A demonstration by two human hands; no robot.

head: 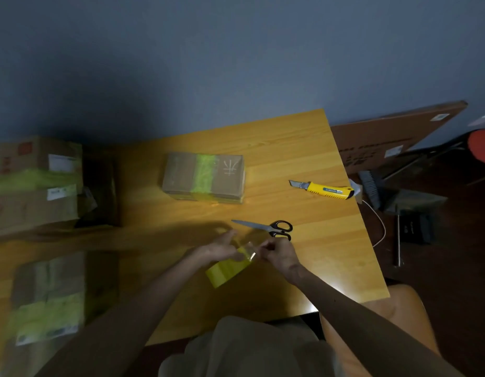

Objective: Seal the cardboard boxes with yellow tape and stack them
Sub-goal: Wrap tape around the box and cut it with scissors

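A roll of yellow tape point(227, 268) is held above the near middle of the wooden table point(304, 148). My left hand point(222, 247) holds the roll from the left. My right hand point(279, 254) pinches the tape's loose end at the roll's top right. A small cardboard box point(179, 172) with a yellow tape band across its top lies at the table's centre. A larger taped box point(34, 180) stands at the far left. Another taped box point(48, 295) lies at the near left.
Black-handled scissors point(266, 228) lie just beyond my hands. A yellow utility knife point(324, 189) lies near the table's right edge. Off the table at right are a flat brown carton point(385, 137), a dustpan with brush point(393, 197) and a red stool point(482, 145).
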